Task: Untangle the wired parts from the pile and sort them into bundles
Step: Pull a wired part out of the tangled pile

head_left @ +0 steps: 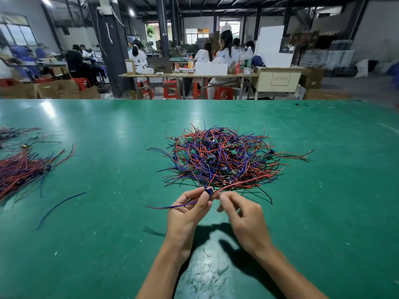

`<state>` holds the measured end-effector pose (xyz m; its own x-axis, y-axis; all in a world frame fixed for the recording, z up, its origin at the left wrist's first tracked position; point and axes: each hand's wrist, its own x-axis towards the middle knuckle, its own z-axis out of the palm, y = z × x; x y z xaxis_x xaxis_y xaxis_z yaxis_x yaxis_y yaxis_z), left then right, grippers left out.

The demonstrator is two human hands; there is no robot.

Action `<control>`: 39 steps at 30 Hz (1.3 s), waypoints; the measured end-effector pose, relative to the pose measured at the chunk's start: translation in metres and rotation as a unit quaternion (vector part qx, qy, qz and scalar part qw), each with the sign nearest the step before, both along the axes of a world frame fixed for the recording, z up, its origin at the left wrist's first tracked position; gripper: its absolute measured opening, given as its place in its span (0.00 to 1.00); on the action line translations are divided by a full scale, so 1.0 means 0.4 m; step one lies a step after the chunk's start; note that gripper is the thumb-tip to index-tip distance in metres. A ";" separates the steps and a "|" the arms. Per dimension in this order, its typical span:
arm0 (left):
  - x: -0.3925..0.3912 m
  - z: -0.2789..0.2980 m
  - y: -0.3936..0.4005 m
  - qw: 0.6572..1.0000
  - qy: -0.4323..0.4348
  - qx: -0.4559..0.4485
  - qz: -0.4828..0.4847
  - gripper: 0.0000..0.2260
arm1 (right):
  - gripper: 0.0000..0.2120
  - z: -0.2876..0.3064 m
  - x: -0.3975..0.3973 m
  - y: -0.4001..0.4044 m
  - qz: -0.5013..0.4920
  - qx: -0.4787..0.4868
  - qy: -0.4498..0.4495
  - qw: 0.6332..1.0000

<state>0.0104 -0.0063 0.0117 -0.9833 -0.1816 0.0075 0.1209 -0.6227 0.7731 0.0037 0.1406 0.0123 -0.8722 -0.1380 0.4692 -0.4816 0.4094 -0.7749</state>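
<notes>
A tangled pile [224, 156] of red, blue and black wires with small green circuit boards lies in the middle of the green table [323, 190]. Just in front of it, my left hand [190, 212] pinches one wired part [208, 191] by its small blue component; its blue and red leads trail out to the left. My right hand [241, 214] pinches the red wire that runs from that part back into the pile. A sorted bundle [23, 169] of the same wires lies at the table's left edge.
A loose blue wire [60, 206] lies on the table left of my hands. More wires [15, 131] lie at the far left. Beyond the table's far edge are other workbenches, red stools, boxes and seated people.
</notes>
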 end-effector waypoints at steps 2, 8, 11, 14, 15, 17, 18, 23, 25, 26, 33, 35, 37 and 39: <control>0.007 -0.004 0.003 0.998 -0.001 -0.065 -0.011 0.16 | 0.09 0.010 -0.012 0.014 0.032 -0.140 -0.067 0.987; 0.016 0.003 0.006 0.985 0.030 -0.165 -0.036 0.15 | 0.12 0.018 -0.030 0.023 0.015 -0.297 -0.177 0.938; 0.019 -0.006 0.015 0.965 0.058 -0.255 -0.032 0.16 | 0.13 0.026 -0.046 0.044 -0.009 -0.358 -0.254 0.899; 0.019 0.000 0.023 0.963 0.059 -0.262 -0.035 0.12 | 0.13 0.025 -0.051 0.059 0.020 -0.361 -0.285 0.888; 0.021 0.007 0.024 0.967 0.050 -0.246 -0.051 0.11 | 0.12 0.023 -0.051 0.060 0.031 -0.362 -0.289 0.886; 0.029 0.018 0.020 0.966 0.028 -0.228 -0.118 0.12 | 0.11 0.018 -0.050 0.063 0.046 -0.356 -0.283 0.889; 0.033 0.020 0.019 0.962 0.022 -0.228 -0.149 0.12 | 0.11 0.013 -0.050 0.064 0.051 -0.338 -0.269 0.901; 0.033 0.030 0.028 0.955 -0.017 -0.243 -0.171 0.18 | 0.11 -0.006 -0.047 0.061 0.080 -0.219 -0.150 0.961; 0.032 0.028 0.031 0.952 -0.026 -0.255 -0.169 0.16 | 0.09 -0.008 -0.048 0.058 0.071 -0.198 -0.127 0.969; 0.030 0.026 0.032 0.950 -0.027 -0.261 -0.168 0.14 | 0.08 -0.009 -0.049 0.057 0.062 -0.190 -0.126 0.972; 0.010 0.031 0.028 0.949 -0.051 -0.257 -0.175 0.11 | 0.08 0.000 -0.054 0.047 0.040 -0.170 -0.145 0.974; 0.012 0.031 0.028 0.950 -0.054 -0.255 -0.171 0.10 | 0.09 0.001 -0.051 0.047 0.045 -0.180 -0.165 0.969; 0.016 0.033 0.031 0.950 -0.051 -0.254 -0.174 0.09 | 0.10 0.000 -0.050 0.047 0.051 -0.193 -0.175 0.964; 0.018 0.036 0.030 0.950 -0.048 -0.248 -0.181 0.09 | 0.11 -0.002 -0.047 0.044 0.061 -0.201 -0.175 0.962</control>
